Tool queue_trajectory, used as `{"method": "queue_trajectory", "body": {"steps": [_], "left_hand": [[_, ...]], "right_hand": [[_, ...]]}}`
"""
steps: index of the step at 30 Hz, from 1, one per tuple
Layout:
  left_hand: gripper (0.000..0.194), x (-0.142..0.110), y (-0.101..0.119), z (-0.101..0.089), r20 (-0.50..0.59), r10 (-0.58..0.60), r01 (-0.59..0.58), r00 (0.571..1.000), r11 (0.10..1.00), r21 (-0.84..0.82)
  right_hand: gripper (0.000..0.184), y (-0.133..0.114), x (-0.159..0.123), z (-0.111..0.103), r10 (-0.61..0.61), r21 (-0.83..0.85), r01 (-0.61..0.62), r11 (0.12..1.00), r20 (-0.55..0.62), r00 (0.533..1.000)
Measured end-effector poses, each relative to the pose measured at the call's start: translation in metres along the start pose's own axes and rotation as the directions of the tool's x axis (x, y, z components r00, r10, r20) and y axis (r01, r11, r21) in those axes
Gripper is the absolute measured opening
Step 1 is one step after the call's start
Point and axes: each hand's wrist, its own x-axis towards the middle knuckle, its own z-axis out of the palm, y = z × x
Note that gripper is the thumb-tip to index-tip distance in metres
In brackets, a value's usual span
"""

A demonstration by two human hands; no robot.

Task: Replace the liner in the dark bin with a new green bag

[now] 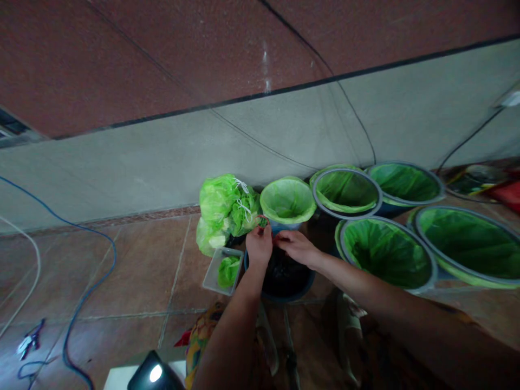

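My left hand [260, 246] is closed over the far left rim of a blue bin [290, 298], its fingertips pinching a thin red strip [262, 218]. Just right of it, my right hand [298, 248] is closed too, fingers pressed together near more red at the bin's far rim; what they grip is too small to make out. A black plastic bag [286, 273] lines this bin. To the left, a clear plastic tub [212, 276] holds a crumpled green bag [228, 271]. Behind the tub are stuffed green bags [217, 200] tied with white string.
A small bin with a green liner [288, 200] stands behind my hands. Several larger green-lined bins [388, 252] are grouped at the right. A blue cable [109, 254] and keys [30, 341] lie on the tiled floor at left. A wall [162, 157] runs behind.
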Motion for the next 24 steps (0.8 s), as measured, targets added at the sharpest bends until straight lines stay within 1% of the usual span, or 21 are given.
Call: {"method": "queue_trajectory", "body": {"steps": [1,2,3,4,5,7,9,10,13,16,20,22,24], "left_hand": [[0.031,0.001,0.001,0.000,-0.013,0.001,0.000,1.000,0.999,0.039],[0.031,0.001,0.002,0.000,-0.026,-0.019,0.021,0.999,0.998,0.057],[0.030,0.002,0.004,0.000,-0.025,-0.049,0.050,0.998,0.997,0.051],[0.028,0.002,0.005,0.000,0.009,-0.071,0.071,0.997,0.997,0.019],[0.025,0.001,0.007,0.001,0.054,-0.092,0.094,0.994,0.995,-0.034],[0.017,0.000,0.009,0.001,0.156,-0.129,0.156,0.979,0.972,-0.175],[0.012,-0.001,0.010,0.000,0.239,-0.121,0.191,0.963,0.936,-0.295],[0.011,-0.002,0.010,-0.002,0.264,-0.096,0.184,0.960,0.925,-0.332],[0.010,-0.003,0.012,-0.006,0.331,0.023,0.098,0.943,0.934,-0.345],[0.013,-0.004,0.014,-0.009,0.379,0.122,-0.026,0.917,0.968,-0.251],[0.014,-0.007,0.017,-0.010,0.376,0.213,-0.202,0.902,0.977,-0.068],[0.012,-0.008,0.016,-0.010,0.361,0.264,-0.276,0.894,0.961,-0.019],[0.009,-0.009,0.014,-0.010,0.349,0.327,-0.357,0.878,0.934,0.021]], "right_hand": [[0.010,0.000,0.000,-0.002,0.087,0.155,-0.096,0.983,0.068,0.994],[0.009,-0.001,0.000,-0.004,0.156,0.295,-0.192,0.936,0.142,0.977],[0.008,-0.001,0.000,-0.006,0.205,0.405,-0.276,0.872,0.209,0.956],[0.009,-0.001,0.000,-0.009,0.236,0.487,-0.338,0.805,0.260,0.936],[0.009,-0.001,0.000,-0.012,0.255,0.547,-0.380,0.746,0.293,0.922],[0.009,0.000,0.001,-0.019,0.288,0.628,-0.427,0.650,0.317,0.904],[0.010,0.001,0.002,-0.025,0.313,0.673,-0.446,0.590,0.319,0.895],[0.010,0.002,0.003,-0.027,0.319,0.685,-0.451,0.573,0.321,0.892],[0.009,0.004,0.004,-0.031,0.327,0.698,-0.447,0.559,0.311,0.893],[0.009,0.008,0.005,-0.030,0.333,0.700,-0.421,0.577,0.269,0.904],[0.010,0.013,0.006,-0.029,0.315,0.675,-0.391,0.626,0.239,0.918],[0.010,0.015,0.007,-0.029,0.304,0.651,-0.383,0.655,0.237,0.923],[0.011,0.017,0.007,-0.029,0.293,0.641,-0.371,0.672,0.230,0.928]]}}
